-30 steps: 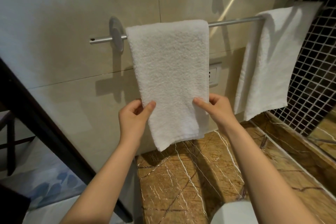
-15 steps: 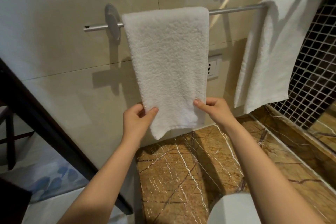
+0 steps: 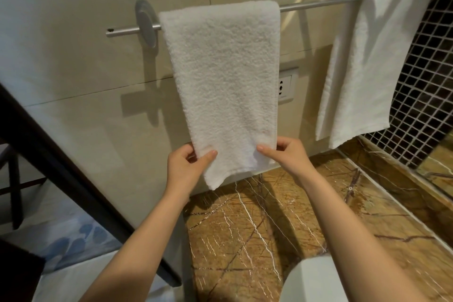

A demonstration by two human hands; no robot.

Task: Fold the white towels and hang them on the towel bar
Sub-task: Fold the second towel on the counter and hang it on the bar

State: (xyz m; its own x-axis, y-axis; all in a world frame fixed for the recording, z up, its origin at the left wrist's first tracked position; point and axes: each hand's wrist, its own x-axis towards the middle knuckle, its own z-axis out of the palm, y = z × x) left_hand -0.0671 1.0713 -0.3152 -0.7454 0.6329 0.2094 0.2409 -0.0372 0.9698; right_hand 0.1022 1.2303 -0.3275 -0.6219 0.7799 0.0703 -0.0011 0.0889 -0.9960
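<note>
A folded white towel [image 3: 225, 81] hangs over the silver towel bar [image 3: 313, 4] on the beige tiled wall. My left hand [image 3: 186, 167] pinches its lower left edge, thumb in front. My right hand [image 3: 285, 156] pinches the lower right edge the same way. A second white towel [image 3: 367, 61] hangs further right on the same bar, untouched.
A wall socket [image 3: 285, 85] sits just right of the held towel. Dark mosaic tiles [image 3: 421, 96] cover the right wall. Brown marble floor [image 3: 257, 228] lies below, with a white rounded fixture [image 3: 316, 279] at the bottom edge. A dark door frame [image 3: 61, 167] slants at the left.
Both hands have slid down the towel's sides to near its bottom edge, still pinching it. The view has tilted slightly.
</note>
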